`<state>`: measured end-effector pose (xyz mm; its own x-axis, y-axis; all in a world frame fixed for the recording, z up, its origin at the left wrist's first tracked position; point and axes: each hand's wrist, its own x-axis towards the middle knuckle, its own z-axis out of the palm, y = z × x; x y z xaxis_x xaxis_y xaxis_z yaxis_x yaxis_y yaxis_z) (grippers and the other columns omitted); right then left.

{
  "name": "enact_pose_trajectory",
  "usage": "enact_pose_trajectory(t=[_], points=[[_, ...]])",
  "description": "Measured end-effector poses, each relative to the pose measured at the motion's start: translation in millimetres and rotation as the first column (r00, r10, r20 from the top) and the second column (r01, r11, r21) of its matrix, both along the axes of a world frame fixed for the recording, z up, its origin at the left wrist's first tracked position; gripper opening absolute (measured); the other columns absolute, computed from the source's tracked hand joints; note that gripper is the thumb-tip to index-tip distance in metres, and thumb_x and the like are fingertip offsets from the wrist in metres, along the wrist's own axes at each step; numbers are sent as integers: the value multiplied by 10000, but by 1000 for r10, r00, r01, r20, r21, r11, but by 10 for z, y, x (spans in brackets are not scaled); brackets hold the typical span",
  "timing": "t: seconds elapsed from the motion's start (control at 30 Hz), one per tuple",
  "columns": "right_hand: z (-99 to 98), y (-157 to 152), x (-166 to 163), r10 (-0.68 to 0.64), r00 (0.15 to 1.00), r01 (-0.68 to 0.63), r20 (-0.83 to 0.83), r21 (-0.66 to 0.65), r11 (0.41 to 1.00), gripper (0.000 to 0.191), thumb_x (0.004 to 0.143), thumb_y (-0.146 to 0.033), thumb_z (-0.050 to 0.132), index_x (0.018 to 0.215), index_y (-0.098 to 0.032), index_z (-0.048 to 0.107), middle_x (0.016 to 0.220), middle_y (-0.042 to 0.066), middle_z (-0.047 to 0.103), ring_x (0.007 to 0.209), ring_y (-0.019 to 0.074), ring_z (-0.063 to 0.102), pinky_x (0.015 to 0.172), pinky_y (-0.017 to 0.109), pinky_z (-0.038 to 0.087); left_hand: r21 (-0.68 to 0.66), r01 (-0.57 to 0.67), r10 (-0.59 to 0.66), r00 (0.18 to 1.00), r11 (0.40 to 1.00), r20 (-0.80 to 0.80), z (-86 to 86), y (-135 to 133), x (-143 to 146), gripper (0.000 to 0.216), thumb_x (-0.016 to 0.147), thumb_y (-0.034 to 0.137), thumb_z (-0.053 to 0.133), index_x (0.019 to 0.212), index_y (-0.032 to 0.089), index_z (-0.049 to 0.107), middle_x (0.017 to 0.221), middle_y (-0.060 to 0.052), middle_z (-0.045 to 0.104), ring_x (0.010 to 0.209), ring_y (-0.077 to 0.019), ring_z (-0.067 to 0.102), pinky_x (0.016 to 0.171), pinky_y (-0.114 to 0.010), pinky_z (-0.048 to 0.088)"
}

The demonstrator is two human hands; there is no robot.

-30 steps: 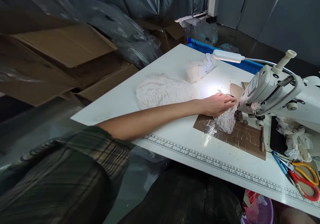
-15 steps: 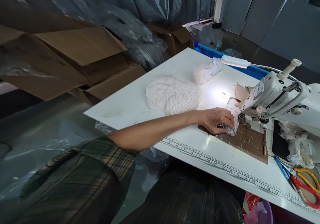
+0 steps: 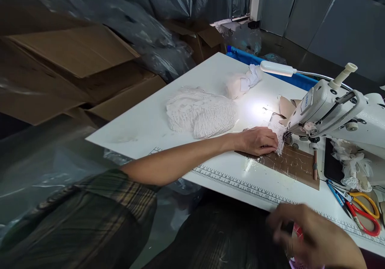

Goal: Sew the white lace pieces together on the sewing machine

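My left hand [image 3: 259,141] rests by the needle area of the white sewing machine [image 3: 327,108], its fingers closed on a strip of white lace [image 3: 280,134] that runs under the presser foot. Beneath the lace lies a brown board [image 3: 291,164] on the table. My right hand [image 3: 306,233] hangs over the table's front edge, above the printed ruler. Motion smears its fingers, so what they hold, if anything, does not show. Left of the machine lies a heap of white lace [image 3: 201,110], with a pale bundle [image 3: 242,82] behind it.
Scissors with orange and red handles [image 3: 365,217] lie at the table's right front. White ruffled scraps [image 3: 355,166] sit on a dark pad below the machine arm. A lamp [image 3: 278,68] lights the tabletop. Cardboard boxes [image 3: 75,60] and plastic sheeting stand to the left.
My right hand has come into view at the lower right. My left hand stays at the lace, its fingers drawn closer together. The whole view has shifted slightly.
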<state>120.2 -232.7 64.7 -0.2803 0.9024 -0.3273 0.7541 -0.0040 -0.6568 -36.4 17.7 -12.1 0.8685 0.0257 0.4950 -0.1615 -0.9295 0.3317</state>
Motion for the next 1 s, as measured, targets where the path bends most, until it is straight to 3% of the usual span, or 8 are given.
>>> enact_pose_trajectory(t=[0.07, 0.2, 0.33, 0.47, 0.6, 0.73, 0.87, 1.0], points=[[-111, 303, 125, -78, 995, 78, -68, 5, 997, 325, 954, -430, 453, 1078, -227, 675, 997, 50, 723, 896, 166, 674, 794, 287, 550, 9, 7, -7, 1000, 1000, 29, 0, -6, -7, 175, 890, 130, 563, 899, 176, 731, 948, -75, 750, 822, -157, 675, 754, -307, 539], [-247, 824, 461, -264, 962, 270, -63, 119, 955, 400, 905, -487, 437, 1010, -171, 659, 866, 78, 714, 747, 184, 648, 662, 301, 521, 46, -15, 10, 995, 999, 98, 32, -23, -8, 158, 878, 117, 547, 851, 161, 696, 938, -68, 747, 828, -156, 679, 777, -319, 539], [-363, 1137, 624, -284, 957, 264, 64, 219, 939, 343, 905, -446, 437, 925, -196, 671, 769, 44, 695, 710, 184, 629, 755, 366, 519, 59, -131, 116, 971, 990, 210, 89, -33, 9, 138, 851, 106, 500, 841, 144, 632, 983, -103, 736, 868, -168, 675, 758, -327, 546], [-524, 1192, 539, -370, 916, 267, 156, 452, 851, 301, 909, -390, 444, 963, -228, 693, 844, 54, 713, 802, 224, 655, 872, 456, 502, 64, -105, 89, 972, 992, 217, 102, -32, 23, 127, 814, 92, 485, 805, 156, 594, 955, -91, 738, 842, -161, 674, 768, -335, 561], [-591, 1077, 412, -184, 974, 74, 134, 578, 813, 347, 931, -330, 449, 1169, -220, 677, 979, 86, 702, 816, 187, 659, 743, 321, 534, 14, -60, 55, 972, 998, 229, 89, -30, 29, 138, 863, 114, 481, 833, 155, 609, 908, -80, 740, 829, -146, 683, 776, -309, 566], [-587, 1034, 385, -36, 970, -128, 242, 626, 769, 314, 900, -249, 497, 1105, -232, 734, 954, 82, 675, 744, 150, 643, 642, 269, 520, 56, -32, 20, 982, 998, 189, 81, -48, 29, 150, 870, 112, 491, 816, 158, 623, 907, -68, 749, 807, -147, 681, 762, -301, 551], [-588, 1048, 401, -36, 976, -114, 214, 648, 753, 285, 880, -222, 511, 1022, -211, 758, 943, 87, 676, 751, 157, 650, 647, 279, 530, 137, -33, 23, 997, 990, 75, 70, -78, 25, 193, 882, 115, 484, 790, 177, 641, 937, -40, 760, 787, -137, 666, 800, -318, 525], [-574, 1048, 443, -34, 994, -35, 103, 602, 798, 295, 907, -250, 491, 1053, -224, 746, 992, 76, 693, 829, 161, 671, 741, 294, 543, 163, -28, 26, 1000, 986, 12, 58, -96, 20, 184, 909, 148, 497, 853, 182, 669, 953, -42, 757, 826, -145, 661, 822, -320, 500]])
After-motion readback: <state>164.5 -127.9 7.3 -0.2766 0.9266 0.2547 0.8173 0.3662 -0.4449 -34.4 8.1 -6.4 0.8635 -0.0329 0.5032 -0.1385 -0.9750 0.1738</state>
